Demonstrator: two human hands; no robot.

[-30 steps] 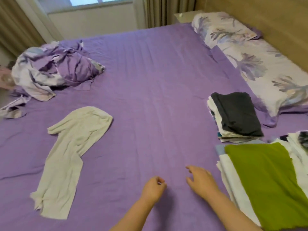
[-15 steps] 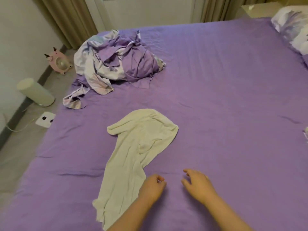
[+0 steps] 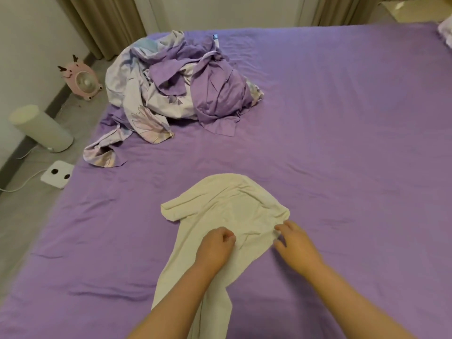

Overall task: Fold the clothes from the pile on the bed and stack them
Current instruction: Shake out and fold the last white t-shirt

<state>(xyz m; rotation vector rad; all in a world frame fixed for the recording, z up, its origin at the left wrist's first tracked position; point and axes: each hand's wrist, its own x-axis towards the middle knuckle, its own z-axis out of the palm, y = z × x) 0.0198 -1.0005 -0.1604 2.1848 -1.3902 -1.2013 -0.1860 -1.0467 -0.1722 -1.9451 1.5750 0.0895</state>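
Nearest the person, both forearms reach forward over the purple bed sheet [image 3: 342, 143]. The left hand [image 3: 216, 244] sits on the cream garment [image 3: 227, 209] with its fingers curled into a loose fist; whether any cloth is pinched inside cannot be told. The right hand [image 3: 294, 243] has relaxed, spread fingers, their tips touching the garment's right edge without closing on it. The cream garment lies roughly flat on the sheet, its broader upper part beyond the hands and a narrower length trailing back toward the person, partly under the left forearm. Judgement: the step in hand is taking up this single piece for folding; no fold is made yet. The next move calls for a firm hold on both sides, then spreading the cloth smooth before doubling it over. Further off, well apart, a crumpled heap of purple and floral bedding [image 3: 181, 94] lies near the bed's far left corner. Beyond the bed edge, on the floor, stand a white cylinder [image 3: 41, 129] and a pink fan [image 3: 82, 79].
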